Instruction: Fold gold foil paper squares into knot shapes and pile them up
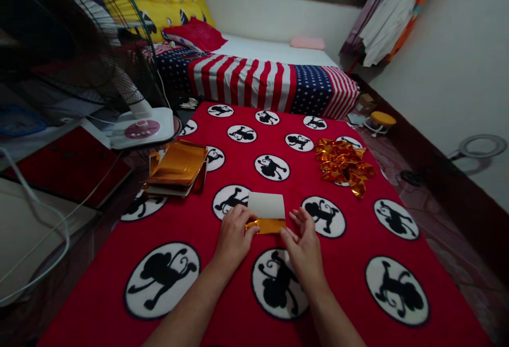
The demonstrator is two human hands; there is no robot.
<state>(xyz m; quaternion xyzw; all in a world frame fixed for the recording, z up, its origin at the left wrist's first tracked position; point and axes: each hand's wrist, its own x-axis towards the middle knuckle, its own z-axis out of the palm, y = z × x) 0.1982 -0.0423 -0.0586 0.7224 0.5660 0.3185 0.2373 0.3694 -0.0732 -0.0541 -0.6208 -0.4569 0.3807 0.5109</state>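
A sheet of gold foil paper (272,226) lies in front of me with its near part folded over, gold side up; its far part shows the pale back. At the left end of the fold, my left hand (237,230) pinches the paper between thumb and fingers. My right hand (303,238) touches the right end of the fold with its thumb, its other fingers spread apart and raised. Left of the hands sits a stack of gold foil sheets (178,164). Folded gold foil pieces (342,162) lie in a heap at the right.
A red cloth with monkey circles (290,188) covers the surface under my hands. An electric fan (141,124) stands at the left, with a white cable (66,230) below it. Beyond is a bed (262,79); a yellow stool (382,119) stands at the right by the wall.
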